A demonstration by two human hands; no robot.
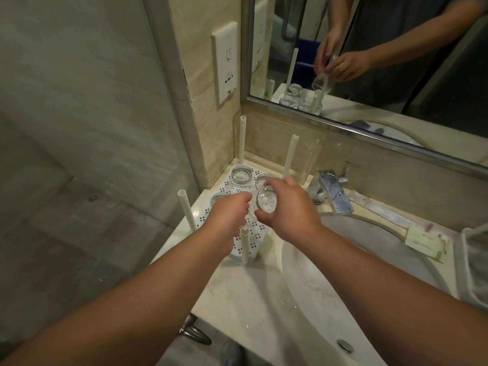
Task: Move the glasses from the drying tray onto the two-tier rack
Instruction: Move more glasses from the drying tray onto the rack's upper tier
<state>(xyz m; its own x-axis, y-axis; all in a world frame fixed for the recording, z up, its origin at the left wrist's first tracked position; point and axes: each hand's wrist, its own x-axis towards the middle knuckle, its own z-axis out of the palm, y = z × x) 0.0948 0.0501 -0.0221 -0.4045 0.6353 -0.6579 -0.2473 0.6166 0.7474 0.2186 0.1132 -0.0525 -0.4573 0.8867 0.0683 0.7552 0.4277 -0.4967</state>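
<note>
A white perforated rack [254, 240] with four upright white posts stands on the counter's left corner. Three clear glasses sit upside down on its lower shelf: one at the back [240, 178], one behind my right hand [261, 180], one at the left [219, 198]. My right hand [289, 210] grips another clear glass [265, 203], tilted with its base toward me, above the shelf. My left hand [228, 215] holds the same glass from the left, fingers curled on its side.
A chrome tap [334, 191] and round basin [343, 273] lie right of the rack. A tall clear glass [310, 162] stands by the back wall. A mesh tray's edge [472, 262] shows at far right. A mirror [369, 62] hangs above, with a wall socket [225, 64] beside it.
</note>
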